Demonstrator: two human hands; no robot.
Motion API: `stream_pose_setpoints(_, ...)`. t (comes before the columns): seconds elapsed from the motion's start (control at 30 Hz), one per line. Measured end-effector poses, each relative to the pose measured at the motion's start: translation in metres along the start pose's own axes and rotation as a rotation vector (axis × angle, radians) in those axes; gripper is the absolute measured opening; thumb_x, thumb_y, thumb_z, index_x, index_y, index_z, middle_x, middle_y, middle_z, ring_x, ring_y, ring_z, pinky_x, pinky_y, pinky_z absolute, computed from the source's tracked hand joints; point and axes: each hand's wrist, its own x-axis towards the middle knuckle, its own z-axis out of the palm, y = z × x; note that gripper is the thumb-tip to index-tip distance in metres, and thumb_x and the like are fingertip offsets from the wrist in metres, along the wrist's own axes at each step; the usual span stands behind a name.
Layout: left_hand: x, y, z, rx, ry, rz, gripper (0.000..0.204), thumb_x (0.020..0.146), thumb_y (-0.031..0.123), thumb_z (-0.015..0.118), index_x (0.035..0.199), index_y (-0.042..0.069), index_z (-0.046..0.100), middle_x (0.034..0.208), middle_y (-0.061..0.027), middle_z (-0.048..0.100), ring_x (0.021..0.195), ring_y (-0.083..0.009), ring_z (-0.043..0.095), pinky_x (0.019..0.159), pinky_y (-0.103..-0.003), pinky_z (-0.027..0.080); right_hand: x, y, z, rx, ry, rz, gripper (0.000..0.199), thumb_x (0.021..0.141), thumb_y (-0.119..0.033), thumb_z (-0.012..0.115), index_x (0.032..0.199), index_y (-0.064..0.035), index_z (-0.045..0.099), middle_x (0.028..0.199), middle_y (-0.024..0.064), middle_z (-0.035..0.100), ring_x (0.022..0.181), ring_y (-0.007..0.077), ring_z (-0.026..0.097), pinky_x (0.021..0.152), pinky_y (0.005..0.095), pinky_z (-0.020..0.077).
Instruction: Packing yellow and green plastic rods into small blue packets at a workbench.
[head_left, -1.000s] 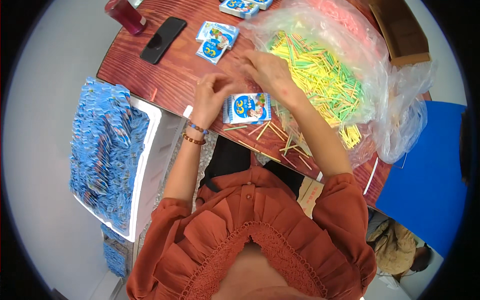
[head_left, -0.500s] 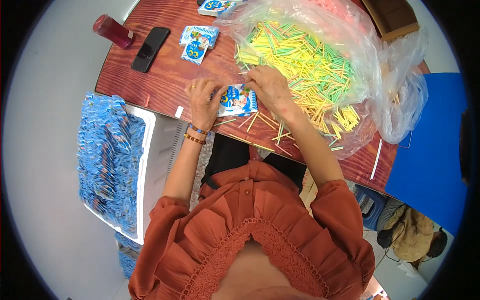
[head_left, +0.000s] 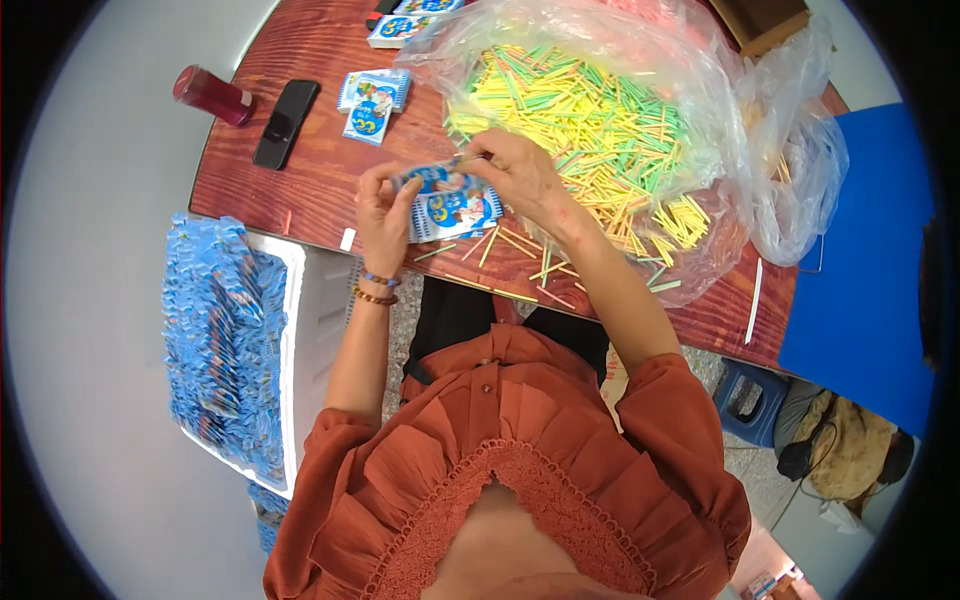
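1. We see the reddish-brown wooden table with its near edge running just past our wrists; only a narrow strip of bare wood lies between that edge and our hands, strewn with loose yellow and green sticks.
2. To the left the tabletop has open room, with a black flat phone, a dark red cylindrical bottle and two small blue printed packets well apart from our hands.
3. Our left hand pinches the left side of a small blue-and-white printed packet, fingers closed on it.
4. Our right hand grips the packet's top edge, fingertips narrowed together there; the packet sits above the table's near strip.
5. The large clear plastic bag fills the right half, open and heaped with thin yellow and green sticks.
6. Beside the table on the left, a white tray holds a dense stack of blue packets.
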Motion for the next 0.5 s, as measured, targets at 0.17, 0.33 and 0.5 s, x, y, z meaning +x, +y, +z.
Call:
stream_pose_setpoints(0.17, -0.006, 0.035, 0.022, -0.142, -0.008, -0.102, 0.004, 0.088, 0.007, 0.069, 0.091, 0.004, 0.067, 0.08, -0.0011, 0.068, 0.072, -0.007, 0.063, 0.065, -0.022, 0.053, -0.011, -0.019, -0.002, 0.795, -0.101, 0.448, 0.009, 0.088, -0.01, 0.066, 0.09, -0.0019, 0.067, 0.079, -0.0005, 0.063, 0.072, 0.005, 0.056, 0.063, 0.0217, 0.0433)
stream_pose_setpoints(0.33, -0.018, 0.034, 0.04, -0.367, -0.039, -0.287, 0.007, 0.089, 0.007, 0.068, 0.095, 0.002, 0.068, 0.089, -0.0056, 0.07, 0.075, -0.0097, 0.066, 0.066, -0.025, 0.056, -0.033, -0.009, 0.001, 1.059, -0.017, 0.574, 0.008, 0.088, -0.004, 0.066, 0.095, 0.0007, 0.067, 0.081, -0.0013, 0.064, 0.073, 0.0034, 0.056, 0.062, 0.0196, 0.044)
stream_pose_setpoints(0.5, -0.031, 0.027, 0.063, -0.521, -0.025, -0.396, 0.007, 0.09, 0.005, 0.066, 0.096, 0.001, 0.067, 0.091, -0.007, 0.07, 0.077, -0.0111, 0.067, 0.069, -0.026, 0.056, -0.053, -0.01, -0.012, 1.064, 0.094, 0.606, 0.013, 0.086, -0.009, 0.071, 0.078, -0.0006, 0.064, 0.066, -0.006, 0.054, 0.059, 0.0017, 0.045, 0.05, 0.0216, 0.0351)
